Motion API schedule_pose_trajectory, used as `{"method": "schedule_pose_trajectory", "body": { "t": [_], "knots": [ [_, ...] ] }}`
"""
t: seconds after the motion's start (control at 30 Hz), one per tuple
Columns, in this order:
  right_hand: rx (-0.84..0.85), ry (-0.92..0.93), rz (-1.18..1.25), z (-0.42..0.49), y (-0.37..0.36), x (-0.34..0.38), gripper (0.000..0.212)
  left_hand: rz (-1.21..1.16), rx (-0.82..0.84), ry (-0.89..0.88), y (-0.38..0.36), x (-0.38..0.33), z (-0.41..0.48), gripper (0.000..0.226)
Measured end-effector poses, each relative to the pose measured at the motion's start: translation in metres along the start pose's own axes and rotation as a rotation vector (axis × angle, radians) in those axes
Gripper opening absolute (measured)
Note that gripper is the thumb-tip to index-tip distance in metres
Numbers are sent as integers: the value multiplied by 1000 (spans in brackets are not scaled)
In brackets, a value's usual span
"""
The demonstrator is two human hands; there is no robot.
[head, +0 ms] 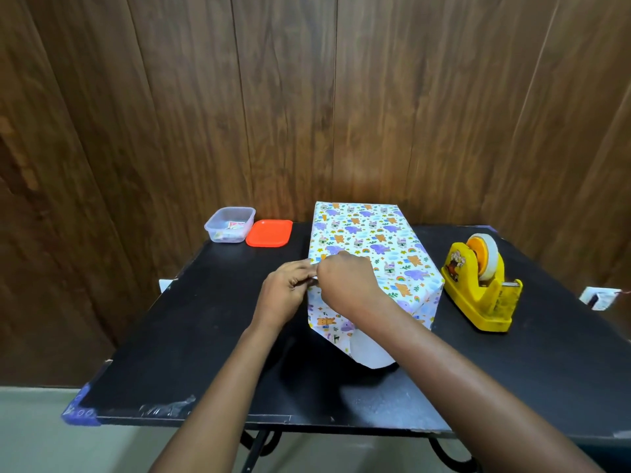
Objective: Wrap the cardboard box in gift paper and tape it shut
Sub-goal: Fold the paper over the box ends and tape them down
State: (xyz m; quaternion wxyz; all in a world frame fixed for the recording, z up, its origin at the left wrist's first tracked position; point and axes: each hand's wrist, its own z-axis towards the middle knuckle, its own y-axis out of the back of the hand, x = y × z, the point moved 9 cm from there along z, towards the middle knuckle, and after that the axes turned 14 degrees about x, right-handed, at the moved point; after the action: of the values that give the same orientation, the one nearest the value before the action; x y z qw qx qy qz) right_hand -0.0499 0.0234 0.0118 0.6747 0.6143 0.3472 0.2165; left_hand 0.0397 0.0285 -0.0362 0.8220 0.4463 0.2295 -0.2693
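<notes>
At mid-table, 2 hands pinch the gift paper [368, 240] at the wrapped box's near left corner: left hand [285, 290] and right hand [345, 279], fingers closed on the fold. Released untaped, the loose near flap could spring open; the tape dispenser [481, 281] sits well apart. Cardboard and fingertips are hidden
</notes>
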Motion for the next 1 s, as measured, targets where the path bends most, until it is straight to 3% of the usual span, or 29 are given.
{"method": "schedule_pose_trajectory", "body": {
  "t": [0.17,0.33,0.43,0.6,0.8,0.87,1.0],
  "knots": [
    [-27,23,30,7,11,4,22,-70,80,10,2,6,1,29],
    [-31,22,35,7,12,-1,16,-199,58,62,1,13,-2,30],
    [-40,27,32,10,10,3,22,-235,38,46,2,11,-3,29],
    [-39,90,-37,19,11,16,21,-178,2,15,2,8,-5,30],
    [-35,87,19,19,8,11,17,89,32,-112,0,-1,-6,33],
    [25,67,127,20,3,2,14,265,29,-164,1,-8,-8,36],
    [168,-21,500,25,-13,-28,37,600,16,-375,-2,-34,-14,34]
  ]
}}
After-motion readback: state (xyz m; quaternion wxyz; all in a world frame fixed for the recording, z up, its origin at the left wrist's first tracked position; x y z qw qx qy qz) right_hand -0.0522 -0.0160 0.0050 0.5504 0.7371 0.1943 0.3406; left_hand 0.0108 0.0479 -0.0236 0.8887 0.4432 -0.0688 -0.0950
